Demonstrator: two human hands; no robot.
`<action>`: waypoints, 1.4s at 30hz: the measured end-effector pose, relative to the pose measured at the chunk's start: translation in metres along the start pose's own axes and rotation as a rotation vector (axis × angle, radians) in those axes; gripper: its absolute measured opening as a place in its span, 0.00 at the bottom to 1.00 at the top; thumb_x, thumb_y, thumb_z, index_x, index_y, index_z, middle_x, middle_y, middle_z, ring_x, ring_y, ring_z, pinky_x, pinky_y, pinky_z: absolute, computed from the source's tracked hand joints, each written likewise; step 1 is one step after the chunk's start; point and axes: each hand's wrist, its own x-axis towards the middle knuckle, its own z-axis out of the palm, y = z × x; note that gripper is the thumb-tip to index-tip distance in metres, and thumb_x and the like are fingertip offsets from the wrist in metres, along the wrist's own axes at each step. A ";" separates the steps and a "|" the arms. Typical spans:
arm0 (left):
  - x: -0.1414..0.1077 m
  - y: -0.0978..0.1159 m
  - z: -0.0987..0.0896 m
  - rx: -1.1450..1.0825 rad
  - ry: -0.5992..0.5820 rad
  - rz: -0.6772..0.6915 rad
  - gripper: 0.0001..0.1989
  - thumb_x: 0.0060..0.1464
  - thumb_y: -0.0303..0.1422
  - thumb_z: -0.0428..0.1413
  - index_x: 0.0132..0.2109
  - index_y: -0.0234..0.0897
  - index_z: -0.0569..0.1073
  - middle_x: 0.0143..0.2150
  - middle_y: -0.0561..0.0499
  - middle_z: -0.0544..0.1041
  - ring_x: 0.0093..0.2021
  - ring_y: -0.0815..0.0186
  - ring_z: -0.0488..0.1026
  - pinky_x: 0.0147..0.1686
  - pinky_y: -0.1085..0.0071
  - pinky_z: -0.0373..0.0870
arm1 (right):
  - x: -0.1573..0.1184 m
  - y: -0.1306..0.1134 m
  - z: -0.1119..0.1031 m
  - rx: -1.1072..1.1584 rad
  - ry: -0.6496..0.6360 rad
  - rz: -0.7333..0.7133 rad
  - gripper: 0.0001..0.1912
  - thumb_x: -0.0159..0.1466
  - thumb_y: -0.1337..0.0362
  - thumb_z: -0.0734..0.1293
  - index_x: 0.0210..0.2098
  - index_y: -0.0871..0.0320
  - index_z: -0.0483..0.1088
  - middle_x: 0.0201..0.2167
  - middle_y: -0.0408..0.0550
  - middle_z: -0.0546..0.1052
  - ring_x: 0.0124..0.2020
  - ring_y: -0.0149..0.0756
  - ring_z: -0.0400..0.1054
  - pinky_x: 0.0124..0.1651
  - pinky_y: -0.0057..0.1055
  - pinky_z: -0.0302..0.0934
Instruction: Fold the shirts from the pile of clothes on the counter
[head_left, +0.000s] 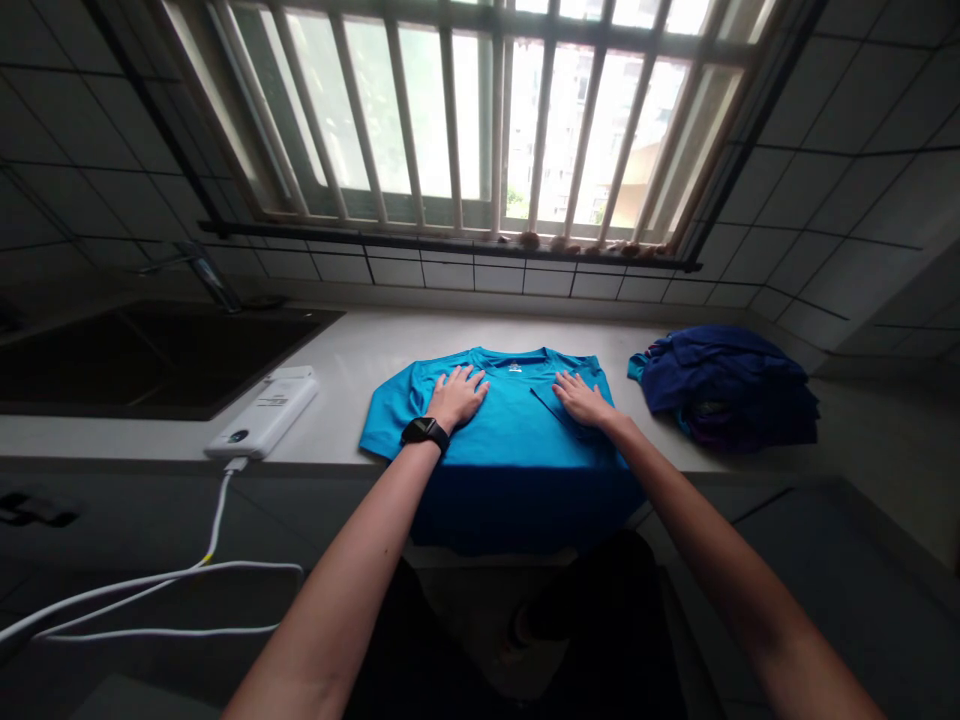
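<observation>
A bright blue T-shirt (pixel 510 430) lies spread on the counter, its neckline toward the window and its lower part hanging over the front edge. My left hand (pixel 457 397) rests flat on the shirt left of the collar, fingers spread; a black watch (pixel 426 432) is on that wrist. On the other side of the collar, my right hand (pixel 581 399) presses flat on the cloth with its fingers stretched out. The left sleeve fans outward on the counter, while the right sleeve is not seen spread out.
A heap of dark blue clothes (pixel 727 385) sits on the counter at right. To the left are a white power bank (pixel 266 410) with a white cable (pixel 220 515), a dark sink (pixel 225 345) and a tap (pixel 210 277). A barred window (pixel 495 120) is behind.
</observation>
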 end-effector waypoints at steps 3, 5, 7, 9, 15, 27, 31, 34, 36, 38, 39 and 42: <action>-0.001 0.003 -0.003 0.008 -0.020 -0.019 0.28 0.74 0.43 0.38 0.74 0.44 0.63 0.78 0.45 0.57 0.78 0.52 0.51 0.74 0.46 0.49 | -0.014 0.017 -0.021 0.020 0.044 -0.075 0.27 0.78 0.58 0.51 0.58 0.60 0.76 0.63 0.58 0.76 0.65 0.45 0.69 0.67 0.37 0.60; -0.001 0.005 -0.004 0.012 -0.017 -0.020 0.28 0.74 0.43 0.38 0.74 0.43 0.63 0.78 0.44 0.57 0.78 0.52 0.51 0.74 0.46 0.49 | -0.028 0.025 -0.033 0.038 0.026 -0.093 0.26 0.77 0.55 0.53 0.43 0.58 0.81 0.51 0.56 0.83 0.54 0.44 0.76 0.58 0.33 0.65; -0.001 0.006 -0.005 0.013 -0.014 -0.019 0.28 0.74 0.43 0.38 0.73 0.43 0.63 0.78 0.44 0.57 0.78 0.51 0.51 0.74 0.46 0.49 | -0.044 0.030 -0.041 0.124 -0.082 -0.116 0.30 0.77 0.51 0.53 0.32 0.58 0.79 0.41 0.54 0.85 0.40 0.42 0.79 0.48 0.31 0.69; -0.002 0.007 -0.006 0.011 -0.019 -0.021 0.28 0.74 0.43 0.38 0.74 0.43 0.63 0.78 0.44 0.57 0.78 0.51 0.51 0.74 0.46 0.50 | -0.056 0.032 -0.047 0.237 -0.218 -0.110 0.36 0.77 0.46 0.50 0.28 0.58 0.77 0.32 0.54 0.84 0.27 0.38 0.76 0.38 0.31 0.69; -0.003 0.007 -0.006 0.006 -0.017 -0.024 0.28 0.74 0.42 0.39 0.73 0.41 0.63 0.78 0.43 0.57 0.78 0.51 0.51 0.74 0.46 0.49 | -0.046 0.023 -0.040 0.096 0.083 -0.117 0.28 0.78 0.53 0.53 0.48 0.61 0.81 0.49 0.57 0.84 0.45 0.41 0.80 0.53 0.32 0.69; -0.001 0.002 -0.001 -0.002 -0.034 -0.007 0.28 0.74 0.43 0.38 0.74 0.43 0.62 0.79 0.44 0.56 0.78 0.51 0.49 0.74 0.44 0.48 | 0.007 0.010 0.010 -0.148 -0.050 0.105 0.34 0.77 0.51 0.42 0.80 0.48 0.39 0.81 0.43 0.37 0.80 0.49 0.32 0.76 0.65 0.37; -0.002 0.008 -0.004 0.023 -0.049 -0.012 0.29 0.74 0.43 0.37 0.75 0.42 0.60 0.79 0.43 0.55 0.78 0.51 0.49 0.74 0.44 0.49 | 0.018 0.022 0.009 -0.152 -0.020 0.162 0.35 0.76 0.51 0.41 0.80 0.50 0.41 0.81 0.43 0.37 0.80 0.49 0.33 0.76 0.64 0.38; -0.009 0.012 -0.013 0.066 -0.066 -0.015 0.29 0.73 0.43 0.40 0.75 0.41 0.61 0.78 0.42 0.56 0.78 0.48 0.50 0.72 0.43 0.51 | 0.022 0.026 0.009 -0.139 -0.002 0.191 0.35 0.76 0.51 0.41 0.79 0.51 0.42 0.81 0.43 0.38 0.80 0.48 0.33 0.76 0.65 0.38; -0.021 0.005 -0.023 0.092 -0.001 -0.047 0.28 0.71 0.38 0.42 0.74 0.41 0.62 0.76 0.40 0.61 0.76 0.48 0.54 0.72 0.44 0.52 | 0.023 0.028 0.011 -0.122 0.016 0.192 0.36 0.76 0.51 0.41 0.79 0.52 0.42 0.81 0.44 0.38 0.80 0.47 0.34 0.76 0.64 0.38; -0.039 -0.012 -0.034 0.094 0.109 -0.195 0.27 0.70 0.32 0.42 0.72 0.37 0.65 0.72 0.35 0.68 0.73 0.48 0.61 0.70 0.47 0.57 | 0.023 0.029 0.013 -0.107 0.035 0.187 0.36 0.76 0.51 0.41 0.79 0.52 0.43 0.81 0.44 0.39 0.80 0.47 0.34 0.76 0.64 0.38; -0.051 -0.024 -0.041 0.085 0.156 -0.311 0.26 0.69 0.31 0.42 0.70 0.35 0.67 0.69 0.32 0.70 0.70 0.48 0.65 0.68 0.49 0.61 | 0.024 0.029 0.015 -0.101 0.044 0.184 0.35 0.76 0.51 0.41 0.79 0.52 0.43 0.81 0.44 0.40 0.80 0.47 0.35 0.76 0.64 0.38; -0.083 -0.064 -0.056 0.053 0.138 -0.644 0.25 0.66 0.40 0.52 0.63 0.28 0.72 0.62 0.24 0.75 0.63 0.41 0.73 0.56 0.55 0.72 | 0.026 0.030 0.018 -0.076 0.065 0.174 0.35 0.75 0.51 0.42 0.79 0.52 0.46 0.80 0.46 0.42 0.80 0.49 0.37 0.75 0.65 0.39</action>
